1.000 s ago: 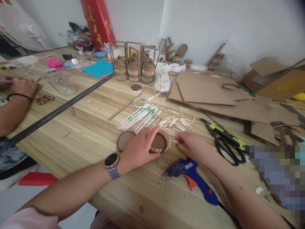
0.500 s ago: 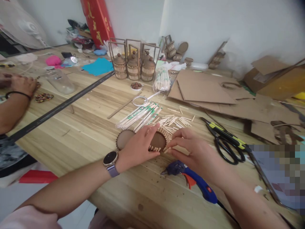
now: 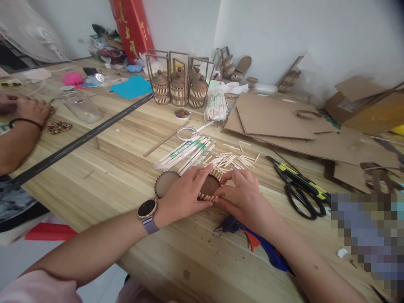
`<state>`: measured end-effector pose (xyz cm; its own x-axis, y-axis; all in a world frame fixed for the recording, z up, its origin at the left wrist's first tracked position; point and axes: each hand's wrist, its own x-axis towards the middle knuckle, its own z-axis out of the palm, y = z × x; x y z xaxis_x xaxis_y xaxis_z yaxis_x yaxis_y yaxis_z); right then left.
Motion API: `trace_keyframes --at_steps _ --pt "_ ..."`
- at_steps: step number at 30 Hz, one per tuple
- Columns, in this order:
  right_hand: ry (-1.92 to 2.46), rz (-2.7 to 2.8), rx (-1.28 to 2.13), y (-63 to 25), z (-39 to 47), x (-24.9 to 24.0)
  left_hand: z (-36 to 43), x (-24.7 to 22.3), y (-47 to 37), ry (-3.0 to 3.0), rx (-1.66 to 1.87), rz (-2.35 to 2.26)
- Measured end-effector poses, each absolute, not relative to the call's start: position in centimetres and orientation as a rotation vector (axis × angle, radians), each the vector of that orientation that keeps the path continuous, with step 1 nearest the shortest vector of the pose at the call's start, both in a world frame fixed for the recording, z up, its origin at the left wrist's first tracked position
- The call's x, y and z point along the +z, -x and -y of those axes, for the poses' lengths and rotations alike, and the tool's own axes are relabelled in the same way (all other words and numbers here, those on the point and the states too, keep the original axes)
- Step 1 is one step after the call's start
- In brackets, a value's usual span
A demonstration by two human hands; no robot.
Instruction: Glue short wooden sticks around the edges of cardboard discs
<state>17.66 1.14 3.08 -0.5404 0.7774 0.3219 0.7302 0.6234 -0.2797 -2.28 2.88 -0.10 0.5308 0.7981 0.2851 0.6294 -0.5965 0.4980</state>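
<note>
The cup (image 3: 208, 185) sits between the hands: the left hand (image 3: 184, 191) grips it, and the right hand (image 3: 241, 191) pinches what looks like a stick (image 3: 216, 198) at its rim. Align that stick with its neighbours, keeping clear of the glue gun (image 3: 229, 224) just below the right hand.

Clear jar (image 3: 81, 106) beside multicoloured beads (image 3: 59, 127), blue sheets (image 3: 131, 87) beyond
</note>
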Motion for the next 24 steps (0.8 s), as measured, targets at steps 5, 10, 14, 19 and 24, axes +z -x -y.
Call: trace_keyframes --at_steps 5,10,14,19,24 --pt "1.164 2.453 0.055 -17.62 -1.26 2.79 -2.85 -0.06 2.29 -2.454 0.704 -1.175" --pt "1.155 2.481 -0.042 -17.41 -1.22 2.69 -2.89 -0.13 2.31 -2.456 0.715 -1.165" --pt "1.157 2.482 -0.082 -17.37 -1.19 2.68 -3.01 -0.23 2.32 -2.454 0.724 -1.156" --pt "1.173 2.486 -0.069 -17.37 -1.16 2.89 -3.01 -0.24 2.31 -2.463 0.727 -1.155" --pt "1.184 2.49 -0.069 -17.39 -1.1 3.0 -2.92 -0.12 2.29 -2.445 0.721 -1.155"
